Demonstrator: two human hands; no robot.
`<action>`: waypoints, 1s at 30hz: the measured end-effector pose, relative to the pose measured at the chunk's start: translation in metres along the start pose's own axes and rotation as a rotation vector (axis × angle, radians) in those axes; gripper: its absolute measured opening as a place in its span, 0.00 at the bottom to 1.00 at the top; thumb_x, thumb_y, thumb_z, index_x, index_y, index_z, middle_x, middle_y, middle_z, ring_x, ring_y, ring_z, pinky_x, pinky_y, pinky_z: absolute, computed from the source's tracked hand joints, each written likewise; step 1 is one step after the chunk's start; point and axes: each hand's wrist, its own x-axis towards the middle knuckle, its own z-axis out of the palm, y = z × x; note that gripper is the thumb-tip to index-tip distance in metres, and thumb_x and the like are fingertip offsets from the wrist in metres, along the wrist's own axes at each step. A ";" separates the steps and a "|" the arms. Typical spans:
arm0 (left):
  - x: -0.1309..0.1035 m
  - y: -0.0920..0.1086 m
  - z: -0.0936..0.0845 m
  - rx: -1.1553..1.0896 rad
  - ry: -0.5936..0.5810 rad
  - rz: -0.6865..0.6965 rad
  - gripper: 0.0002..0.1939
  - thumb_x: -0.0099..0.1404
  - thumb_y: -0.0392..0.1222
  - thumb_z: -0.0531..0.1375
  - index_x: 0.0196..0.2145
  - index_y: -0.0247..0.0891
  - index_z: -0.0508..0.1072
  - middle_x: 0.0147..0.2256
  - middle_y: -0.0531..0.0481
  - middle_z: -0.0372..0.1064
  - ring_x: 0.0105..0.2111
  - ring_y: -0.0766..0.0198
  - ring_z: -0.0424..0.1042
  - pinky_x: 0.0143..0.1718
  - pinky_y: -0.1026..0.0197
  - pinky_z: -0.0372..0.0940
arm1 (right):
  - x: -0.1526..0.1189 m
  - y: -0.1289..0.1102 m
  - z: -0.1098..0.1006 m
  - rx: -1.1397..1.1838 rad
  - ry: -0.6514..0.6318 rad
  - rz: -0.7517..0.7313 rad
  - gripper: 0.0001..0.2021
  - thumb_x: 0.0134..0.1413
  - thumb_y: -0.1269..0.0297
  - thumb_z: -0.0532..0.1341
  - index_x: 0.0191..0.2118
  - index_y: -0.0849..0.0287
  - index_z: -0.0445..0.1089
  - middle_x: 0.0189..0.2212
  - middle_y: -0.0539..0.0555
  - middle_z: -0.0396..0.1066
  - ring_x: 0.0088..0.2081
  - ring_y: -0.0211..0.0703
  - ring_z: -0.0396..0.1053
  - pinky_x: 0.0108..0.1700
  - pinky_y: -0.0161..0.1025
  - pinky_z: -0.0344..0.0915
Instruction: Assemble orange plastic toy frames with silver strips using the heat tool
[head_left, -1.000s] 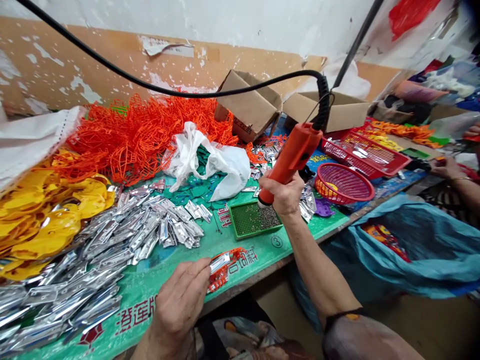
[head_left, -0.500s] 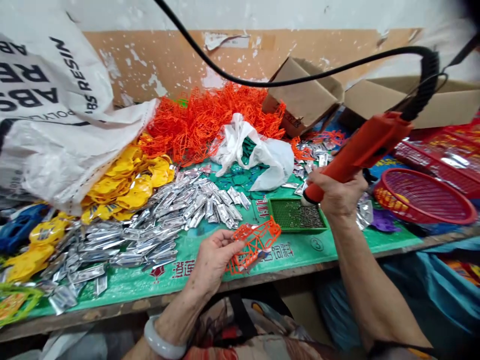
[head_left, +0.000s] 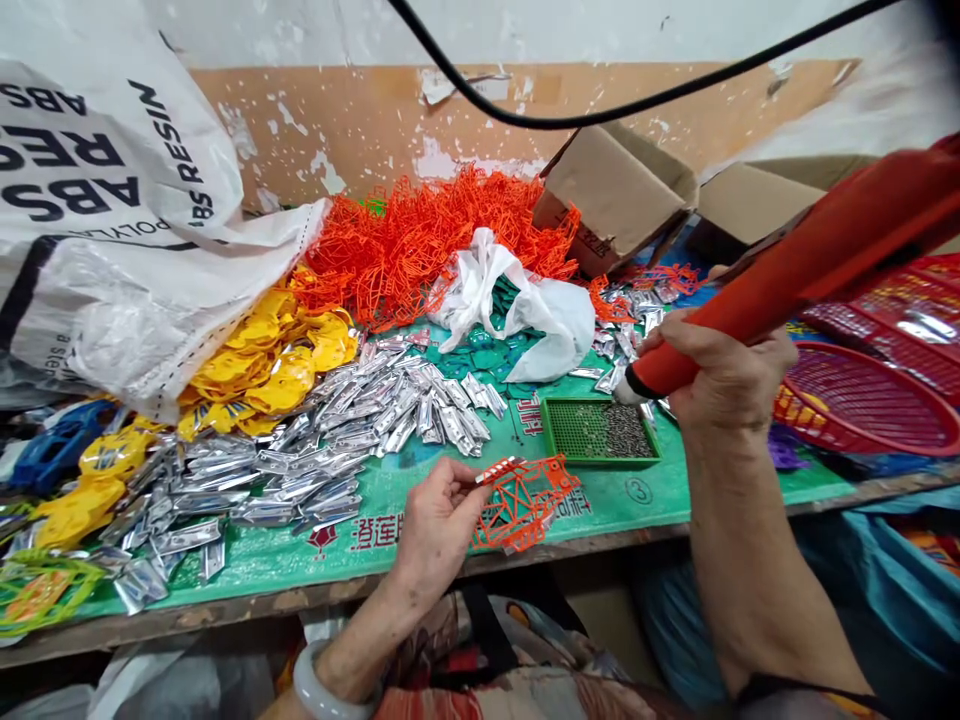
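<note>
My left hand pinches the left end of an orange plastic lattice frame above the table's front edge. A shiny silver strip lies along the frame's upper edge, by my fingers. My right hand is wrapped around a red electric screwdriver, tilted with its pale tip low and to the left. That tip is over the right part of a green tray that holds many small screws. Whether the tip touches the screws I cannot tell.
Silver metal-look pieces and yellow plastic parts are heaped on the left beside a white sack. Behind lie tangled orange frames, a white plastic bag and a cardboard box. A red basket stands right.
The screwdriver has swung so its body extends farther right and nearer the camera, its tip still by the tray. The orange frame has turned flatter in my left hand. The view has shifted slightly.
</note>
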 end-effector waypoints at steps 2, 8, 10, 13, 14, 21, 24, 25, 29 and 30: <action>-0.002 -0.004 0.001 0.167 0.002 0.140 0.03 0.61 0.39 0.61 0.32 0.38 0.72 0.29 0.50 0.77 0.27 0.62 0.75 0.29 0.61 0.68 | -0.006 -0.014 0.006 0.052 -0.025 0.056 0.17 0.32 0.74 0.66 0.35 0.58 0.69 0.18 0.45 0.70 0.18 0.40 0.66 0.23 0.40 0.66; -0.006 -0.004 0.000 0.538 0.003 0.761 0.09 0.66 0.28 0.55 0.37 0.37 0.72 0.34 0.47 0.77 0.31 0.62 0.74 0.34 0.59 0.70 | -0.036 -0.054 0.030 0.212 -0.171 0.280 0.09 0.35 0.72 0.66 0.27 0.56 0.69 0.21 0.46 0.70 0.21 0.39 0.67 0.26 0.41 0.68; -0.007 -0.002 -0.001 0.613 -0.022 0.906 0.10 0.67 0.26 0.55 0.39 0.37 0.71 0.36 0.46 0.77 0.31 0.62 0.73 0.33 0.60 0.69 | -0.046 -0.061 0.038 0.239 -0.243 0.310 0.06 0.37 0.72 0.66 0.25 0.56 0.69 0.21 0.47 0.69 0.22 0.38 0.67 0.27 0.40 0.68; -0.008 -0.001 -0.003 0.670 -0.055 1.049 0.11 0.65 0.23 0.55 0.39 0.35 0.70 0.41 0.40 0.77 0.35 0.59 0.72 0.36 0.57 0.70 | -0.058 -0.065 0.047 0.253 -0.316 0.391 0.05 0.37 0.69 0.69 0.24 0.56 0.72 0.23 0.48 0.69 0.23 0.38 0.66 0.28 0.41 0.69; -0.008 -0.002 -0.004 0.680 -0.064 1.082 0.11 0.65 0.22 0.55 0.40 0.34 0.69 0.42 0.38 0.77 0.36 0.58 0.72 0.37 0.55 0.70 | -0.062 -0.065 0.049 0.256 -0.328 0.416 0.05 0.37 0.68 0.70 0.24 0.56 0.73 0.23 0.48 0.69 0.23 0.38 0.65 0.28 0.41 0.69; -0.008 -0.005 -0.009 0.696 -0.088 1.152 0.13 0.64 0.21 0.55 0.42 0.32 0.69 0.44 0.33 0.76 0.38 0.55 0.72 0.37 0.54 0.70 | -0.074 -0.060 0.058 0.254 -0.417 0.501 0.05 0.37 0.67 0.71 0.22 0.57 0.74 0.21 0.48 0.68 0.25 0.40 0.67 0.28 0.41 0.68; -0.008 -0.004 -0.009 0.697 -0.080 1.145 0.12 0.65 0.23 0.54 0.43 0.33 0.69 0.45 0.33 0.76 0.39 0.55 0.72 0.38 0.53 0.71 | -0.077 -0.057 0.059 0.240 -0.449 0.501 0.06 0.38 0.66 0.71 0.22 0.57 0.74 0.20 0.48 0.67 0.25 0.40 0.67 0.27 0.40 0.67; -0.009 -0.004 -0.009 0.698 -0.076 1.143 0.12 0.65 0.23 0.54 0.43 0.34 0.69 0.45 0.33 0.76 0.39 0.55 0.72 0.37 0.53 0.71 | -0.078 -0.057 0.059 0.236 -0.456 0.502 0.06 0.38 0.66 0.71 0.22 0.57 0.74 0.20 0.48 0.66 0.26 0.40 0.67 0.27 0.39 0.67; -0.009 -0.005 -0.009 0.692 -0.070 1.155 0.12 0.65 0.24 0.54 0.43 0.34 0.69 0.44 0.33 0.77 0.38 0.55 0.72 0.36 0.54 0.71 | -0.079 -0.055 0.058 0.222 -0.447 0.511 0.05 0.39 0.66 0.70 0.22 0.56 0.74 0.19 0.48 0.66 0.25 0.41 0.66 0.26 0.39 0.67; -0.009 -0.005 -0.009 0.692 -0.069 1.160 0.12 0.64 0.23 0.55 0.43 0.34 0.69 0.44 0.33 0.77 0.38 0.55 0.72 0.36 0.54 0.71 | -0.079 -0.055 0.058 0.220 -0.443 0.511 0.05 0.38 0.66 0.70 0.22 0.56 0.73 0.19 0.48 0.66 0.25 0.41 0.66 0.26 0.39 0.66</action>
